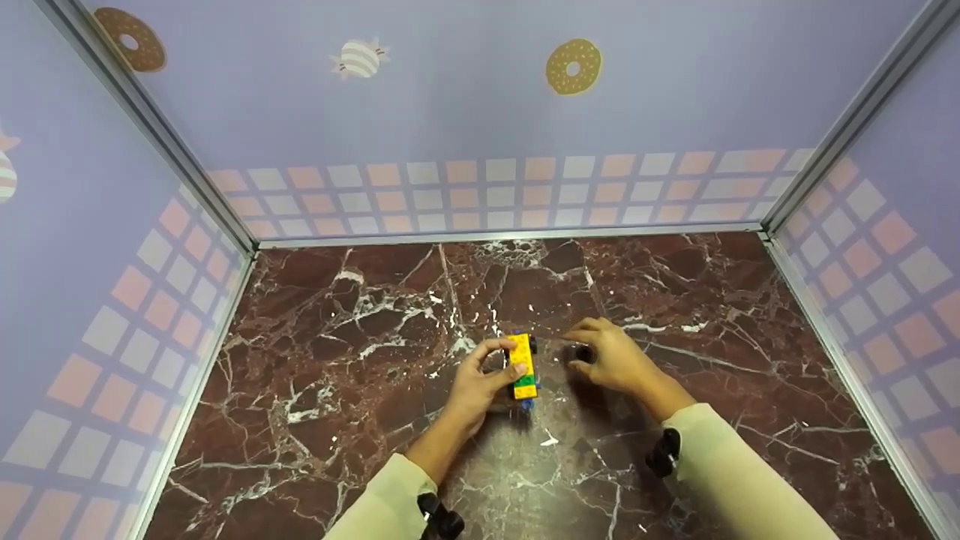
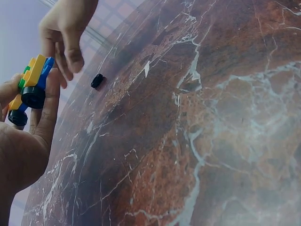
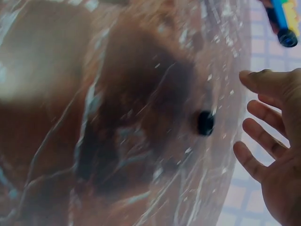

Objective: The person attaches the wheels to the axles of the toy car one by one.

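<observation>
My left hand [image 1: 472, 386] pinches a toy block car [image 1: 523, 364] between thumb and fingers, above the marbled tabletop. Yellow and green bricks form its top, over a blue base; two black wheels show on one side in the left wrist view, the nearer one [image 2: 34, 96] by the blue end. To the right of the car, my right hand [image 1: 619, 358] hovers with fingers loosely bent and apart, holding nothing. A loose black wheel [image 3: 205, 123] lies on the tabletop near its fingertips, not touched in the right wrist view.
The dark red marbled tabletop [image 1: 337, 420] has white veins and flecks. Lilac panels with pink and white squares enclose it at the back [image 1: 465, 112], left and right, with grey metal strips [image 1: 510, 238] along their edges.
</observation>
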### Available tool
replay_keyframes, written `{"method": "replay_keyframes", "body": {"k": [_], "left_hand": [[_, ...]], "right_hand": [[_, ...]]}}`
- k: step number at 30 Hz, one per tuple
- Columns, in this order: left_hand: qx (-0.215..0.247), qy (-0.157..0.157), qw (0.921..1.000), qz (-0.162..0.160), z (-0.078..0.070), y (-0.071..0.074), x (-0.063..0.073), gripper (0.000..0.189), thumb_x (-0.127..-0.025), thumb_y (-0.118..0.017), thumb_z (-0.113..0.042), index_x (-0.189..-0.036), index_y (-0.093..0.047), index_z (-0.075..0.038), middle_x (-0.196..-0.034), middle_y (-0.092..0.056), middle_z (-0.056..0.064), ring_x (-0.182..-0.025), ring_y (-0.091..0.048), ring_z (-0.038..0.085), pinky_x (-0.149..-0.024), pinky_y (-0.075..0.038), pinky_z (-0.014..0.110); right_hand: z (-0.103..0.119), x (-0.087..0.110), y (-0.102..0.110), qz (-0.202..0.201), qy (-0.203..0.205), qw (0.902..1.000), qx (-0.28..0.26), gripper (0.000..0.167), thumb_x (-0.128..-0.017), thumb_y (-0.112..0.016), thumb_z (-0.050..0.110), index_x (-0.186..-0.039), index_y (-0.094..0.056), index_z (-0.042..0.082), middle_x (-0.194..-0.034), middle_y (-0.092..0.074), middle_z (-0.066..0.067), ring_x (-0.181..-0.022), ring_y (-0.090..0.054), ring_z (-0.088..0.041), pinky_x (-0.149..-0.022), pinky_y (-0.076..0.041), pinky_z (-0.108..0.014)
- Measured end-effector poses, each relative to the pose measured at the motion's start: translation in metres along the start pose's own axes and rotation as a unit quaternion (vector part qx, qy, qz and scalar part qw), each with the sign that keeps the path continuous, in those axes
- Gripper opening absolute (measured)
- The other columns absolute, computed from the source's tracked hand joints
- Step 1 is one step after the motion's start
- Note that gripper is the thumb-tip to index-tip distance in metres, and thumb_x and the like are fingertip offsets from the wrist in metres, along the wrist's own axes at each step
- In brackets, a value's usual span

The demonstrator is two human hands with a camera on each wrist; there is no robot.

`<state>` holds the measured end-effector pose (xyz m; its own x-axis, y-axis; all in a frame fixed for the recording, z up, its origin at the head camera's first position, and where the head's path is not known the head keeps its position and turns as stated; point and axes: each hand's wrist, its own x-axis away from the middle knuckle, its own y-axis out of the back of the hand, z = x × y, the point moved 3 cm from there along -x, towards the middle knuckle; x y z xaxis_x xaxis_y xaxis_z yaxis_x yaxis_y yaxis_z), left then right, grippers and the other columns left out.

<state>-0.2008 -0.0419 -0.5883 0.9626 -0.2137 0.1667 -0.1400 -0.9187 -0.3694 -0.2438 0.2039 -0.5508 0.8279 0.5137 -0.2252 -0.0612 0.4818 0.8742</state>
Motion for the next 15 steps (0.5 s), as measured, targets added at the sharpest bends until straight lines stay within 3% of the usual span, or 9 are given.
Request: {"method": "replay_keyframes", "body": {"k": [3, 8, 15], "left_hand": [[-0.001, 0.002, 1.0000, 0.001, 0.001, 0.001, 0.000, 0.048, -0.099, -0.078, 0.001, -0.142, -0.056, 0.005, -0.106, -0.077, 0.015, -0.082, -0.081, 0.022, -0.072, -0.074, 0.041], [-0.001, 0.001, 1.0000, 0.001, 0.002, 0.001, 0.000, 0.048, -0.099, -0.078, 0.002, -0.142, -0.056, 0.005, -0.114, -0.075, 0.016, -0.085, -0.081, 0.022, -0.076, -0.075, 0.043], [-0.007, 0.001, 1.0000, 0.004, 0.002, -0.001, 0.001, 0.048, -0.099, -0.079, 0.000, -0.142, -0.056, 0.003, -0.122, -0.070, 0.017, -0.085, -0.081, 0.023, -0.076, -0.074, 0.050]], "right_hand": [[-0.010, 0.006, -0.004, 0.007, -0.007, 0.9999, 0.012, 0.045, -0.084, -0.088, 0.006, -0.127, -0.079, -0.002, -0.122, -0.076, -0.016, -0.115, -0.070, -0.041, -0.112, -0.060, -0.063], [-0.023, 0.014, -0.009, 0.013, -0.005, 0.9997, 0.021, 0.046, -0.083, -0.088, 0.004, -0.127, -0.079, -0.001, -0.118, -0.075, -0.018, -0.112, -0.070, -0.043, -0.106, -0.061, -0.064], [-0.034, 0.020, -0.015, -0.024, 0.059, 0.9979, 0.009, 0.034, -0.084, -0.084, 0.005, -0.117, -0.081, 0.001, -0.119, -0.076, -0.016, -0.113, -0.070, -0.040, -0.103, -0.062, -0.058]]}}
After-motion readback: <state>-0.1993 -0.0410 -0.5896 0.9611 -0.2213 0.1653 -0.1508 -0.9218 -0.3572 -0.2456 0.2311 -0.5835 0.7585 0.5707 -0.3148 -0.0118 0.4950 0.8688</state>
